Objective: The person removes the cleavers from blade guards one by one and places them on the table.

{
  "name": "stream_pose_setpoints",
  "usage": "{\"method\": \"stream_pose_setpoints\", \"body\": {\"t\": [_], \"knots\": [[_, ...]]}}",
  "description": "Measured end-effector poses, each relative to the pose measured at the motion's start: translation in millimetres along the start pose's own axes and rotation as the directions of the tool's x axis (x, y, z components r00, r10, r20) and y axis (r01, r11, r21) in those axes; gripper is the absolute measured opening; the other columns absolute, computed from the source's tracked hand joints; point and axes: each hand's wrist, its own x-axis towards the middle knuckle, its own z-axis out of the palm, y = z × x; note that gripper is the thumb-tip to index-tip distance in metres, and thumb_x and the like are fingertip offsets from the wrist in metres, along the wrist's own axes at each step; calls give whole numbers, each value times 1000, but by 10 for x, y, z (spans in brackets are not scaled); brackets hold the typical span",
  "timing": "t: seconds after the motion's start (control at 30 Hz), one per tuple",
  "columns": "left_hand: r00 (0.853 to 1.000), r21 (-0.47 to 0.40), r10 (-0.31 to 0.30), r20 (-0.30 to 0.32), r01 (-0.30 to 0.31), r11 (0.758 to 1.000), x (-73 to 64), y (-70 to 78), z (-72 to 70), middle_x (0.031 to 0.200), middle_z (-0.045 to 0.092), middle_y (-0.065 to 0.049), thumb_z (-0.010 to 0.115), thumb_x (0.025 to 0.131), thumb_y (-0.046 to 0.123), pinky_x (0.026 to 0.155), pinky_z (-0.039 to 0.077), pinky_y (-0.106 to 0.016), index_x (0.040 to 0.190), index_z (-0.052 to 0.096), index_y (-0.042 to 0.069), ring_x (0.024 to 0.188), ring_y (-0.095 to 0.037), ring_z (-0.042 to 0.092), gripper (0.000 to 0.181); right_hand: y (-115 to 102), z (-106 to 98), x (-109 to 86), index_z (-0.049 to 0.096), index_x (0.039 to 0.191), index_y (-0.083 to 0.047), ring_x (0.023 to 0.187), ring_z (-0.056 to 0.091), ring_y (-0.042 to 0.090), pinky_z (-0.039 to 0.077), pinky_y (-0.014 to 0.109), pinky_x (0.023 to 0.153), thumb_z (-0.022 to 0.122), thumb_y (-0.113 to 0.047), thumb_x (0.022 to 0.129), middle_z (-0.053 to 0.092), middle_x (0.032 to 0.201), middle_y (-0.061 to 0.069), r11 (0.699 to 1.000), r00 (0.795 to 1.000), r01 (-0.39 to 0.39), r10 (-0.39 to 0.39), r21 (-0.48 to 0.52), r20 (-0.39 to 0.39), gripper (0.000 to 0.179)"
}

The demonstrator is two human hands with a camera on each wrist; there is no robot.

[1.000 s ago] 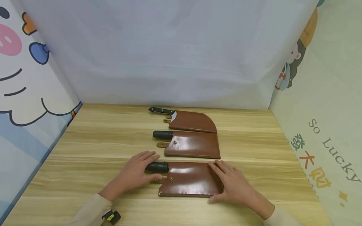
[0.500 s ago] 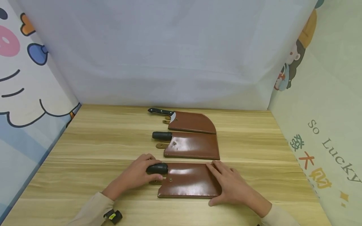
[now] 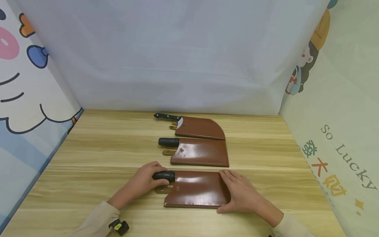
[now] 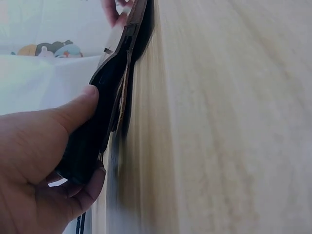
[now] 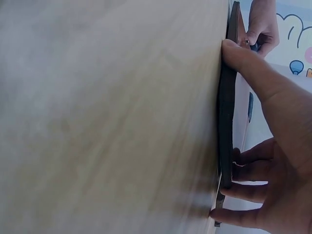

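In the head view, the nearest of three sheathed cleavers lies with its black handle (image 3: 167, 176) to the left and its glossy brown leather sheath (image 3: 196, 189) to the right. My left hand (image 3: 143, 179) grips this handle, the thumb laid along its near side; the left wrist view shows the fingers (image 4: 87, 195) curled beneath the handle's end. Across the sheath's right end spans my right hand (image 3: 244, 194), thumb at the near corner and fingertips at the far one. A snap strap (image 3: 163, 190) sticks out below the handle.
Behind it lie a second sheathed cleaver (image 3: 199, 152) with a black handle and a third (image 3: 199, 127) with a riveted handle and rounded sheath. All rest on a wood-grain table (image 3: 97, 141). A white backdrop (image 3: 177, 65) and printed side panels (image 3: 331, 131) enclose it.
My left hand has closed around the black handle, its thumb moving up from the strap onto the handle. The right hand stays at the sheath's end.
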Motion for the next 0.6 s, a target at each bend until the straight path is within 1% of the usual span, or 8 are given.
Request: {"method": "stream_pose_setpoints", "body": {"t": [0.13,0.2,0.4,0.53,0.6], "knots": [[1000,-9,-18,8,18,1000,-12,23,-3,105,63,7,79,89,45,75,49,-31,117,76,17,88,-8,57,40,-12,1,5,41,149,12,141,43,46,39,55,112,83,-73,64,43,153,31,999,999,29,-30,-29,-29,127],[1000,-6,-15,6,15,1000,-14,33,-3,105,63,8,79,89,45,76,50,-32,118,75,17,90,-8,58,40,-17,-2,2,42,148,13,141,43,47,40,53,112,84,-72,63,44,152,32,999,998,33,-35,-33,-44,128],[1000,14,14,-15,-14,1000,-25,55,-5,106,63,7,84,86,37,79,52,-35,119,74,16,93,-9,59,40,-42,-33,-29,42,149,11,139,45,48,44,58,106,87,-72,59,45,151,31,1000,997,-3,2,-12,-75,130],[999,3,8,-47,-8,1000,-31,89,-23,106,63,7,85,86,34,82,52,-37,119,75,17,96,-12,61,39,-62,-96,-59,41,150,10,139,45,47,45,59,105,87,-72,59,44,153,29,1000,996,-23,23,-1,-91,131],[998,-2,4,-68,-5,1000,-31,111,-41,106,63,7,86,85,33,83,52,-38,119,75,18,97,-12,61,39,-71,-137,-66,41,151,9,140,45,46,46,58,104,88,-71,58,45,153,27,1000,994,-21,21,-2,-109,131]]}}
